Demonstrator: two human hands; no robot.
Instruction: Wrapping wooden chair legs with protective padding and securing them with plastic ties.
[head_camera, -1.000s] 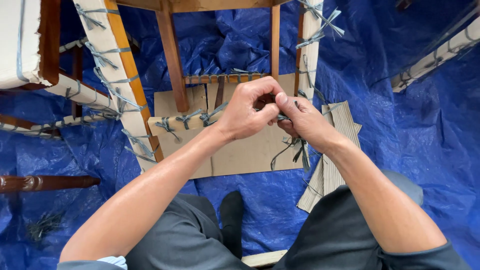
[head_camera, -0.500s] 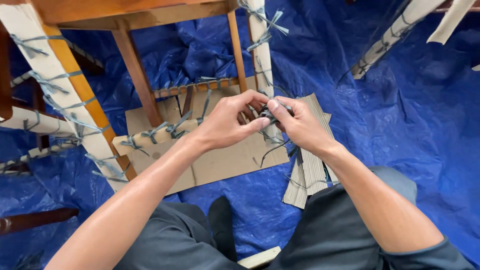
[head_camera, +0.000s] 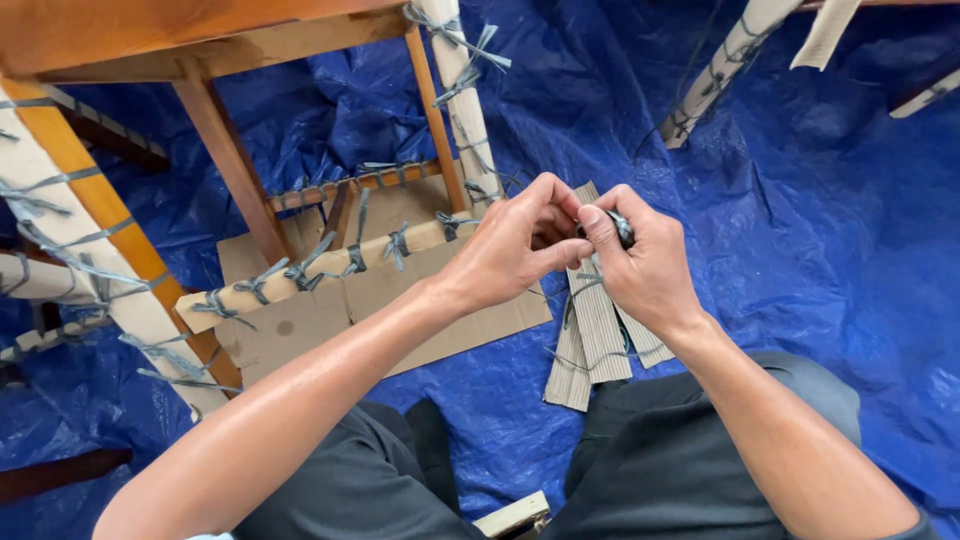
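Head view: the left hand (head_camera: 510, 250) and the right hand (head_camera: 645, 265) meet above the blue tarpaulin (head_camera: 830, 250), at the end of a chair rung (head_camera: 330, 265) wrapped in corrugated cardboard. Both hands are pinched shut on a grey plastic tie strap (head_camera: 618, 226): the right thumb and forefinger grip its bunched end, the left fingertips close against it from the other side. Loose tails of the strap hang below the hands, over a stack of ribbed cardboard strips (head_camera: 598, 335) lying on the tarpaulin near the person's knee.

To do this well, the strap wants steady tension, with the knot seated tight against the wrapped rung, so the padding cannot slide.

The chair frame (head_camera: 230, 150) is smooth, varnished, orange-brown wood; its legs are sleeved in pale cardboard bound with flat, thin grey ties knotted at intervals. A flat cardboard sheet (head_camera: 330, 320) lies beneath. The tarpaulin is crinkled and glossy.
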